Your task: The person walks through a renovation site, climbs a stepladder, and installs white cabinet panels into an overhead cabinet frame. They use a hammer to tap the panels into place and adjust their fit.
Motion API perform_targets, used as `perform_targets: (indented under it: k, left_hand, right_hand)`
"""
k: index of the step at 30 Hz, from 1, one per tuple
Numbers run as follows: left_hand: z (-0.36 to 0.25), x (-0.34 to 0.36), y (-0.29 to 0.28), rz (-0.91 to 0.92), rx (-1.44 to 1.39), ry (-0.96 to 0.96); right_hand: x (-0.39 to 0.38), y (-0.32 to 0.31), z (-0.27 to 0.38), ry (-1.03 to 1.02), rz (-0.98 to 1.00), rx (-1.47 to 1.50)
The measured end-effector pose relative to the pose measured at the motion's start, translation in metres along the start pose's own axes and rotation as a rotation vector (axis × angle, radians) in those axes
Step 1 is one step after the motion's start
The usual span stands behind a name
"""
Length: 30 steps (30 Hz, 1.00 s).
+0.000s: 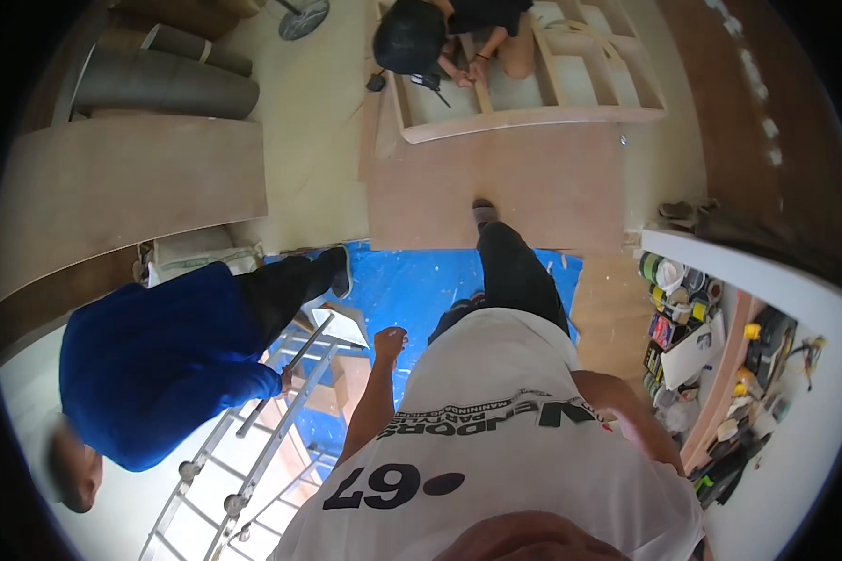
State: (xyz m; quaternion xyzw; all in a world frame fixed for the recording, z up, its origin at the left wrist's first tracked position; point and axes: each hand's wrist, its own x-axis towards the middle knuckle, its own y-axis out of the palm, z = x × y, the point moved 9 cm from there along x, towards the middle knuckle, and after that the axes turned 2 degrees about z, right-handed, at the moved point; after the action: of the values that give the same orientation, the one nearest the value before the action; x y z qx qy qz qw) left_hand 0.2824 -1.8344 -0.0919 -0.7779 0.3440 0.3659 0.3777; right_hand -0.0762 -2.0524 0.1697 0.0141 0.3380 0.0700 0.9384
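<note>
My left hand (391,344) hangs beside my white shirt over a blue tarp (402,285), its fingers curled; whether anything is inside them is too small to tell. On the right, my bare arm (631,421) bends along my torso, with the hand hidden behind my body. My right foot (485,210) is on a plywood sheet (552,178). To my left a co-worker in blue (150,365) leans forward, a hand (283,379) on a metal pole (304,355) with a white flat piece, beside an aluminium ladder (243,496).
At the top, people (510,51) crouch at a wooden frame (524,117) with a black power tool. Plywood (122,187) and grey rolls (168,84) lie at left. Paint cans, tools and supplies (683,318) fill a shelf at right. A round metal stand base (301,19) is at top.
</note>
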Motion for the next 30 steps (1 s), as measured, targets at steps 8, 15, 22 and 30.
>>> perform_targets:
  k: [8,15,22,30]
  left_hand:
    - [-0.121,-0.036,-0.051,-0.143,-0.198,0.019]
    - [-0.139,-0.036,-0.051,-0.183,-0.262,-0.107]
    - [-0.073,0.046,-0.08,-0.068,0.195,0.047]
    - [-0.113,0.201,-0.216,0.07,0.233,0.28]
  right_hand:
    - [0.019,-0.119,0.079,-0.216,0.192,-0.052]
    - [0.069,-0.176,0.129,0.014,0.527,-0.312]
    - [0.15,-0.214,0.177,-0.126,0.353,-0.341]
    - [0.265,-0.214,0.264,-0.014,0.364,-0.323]
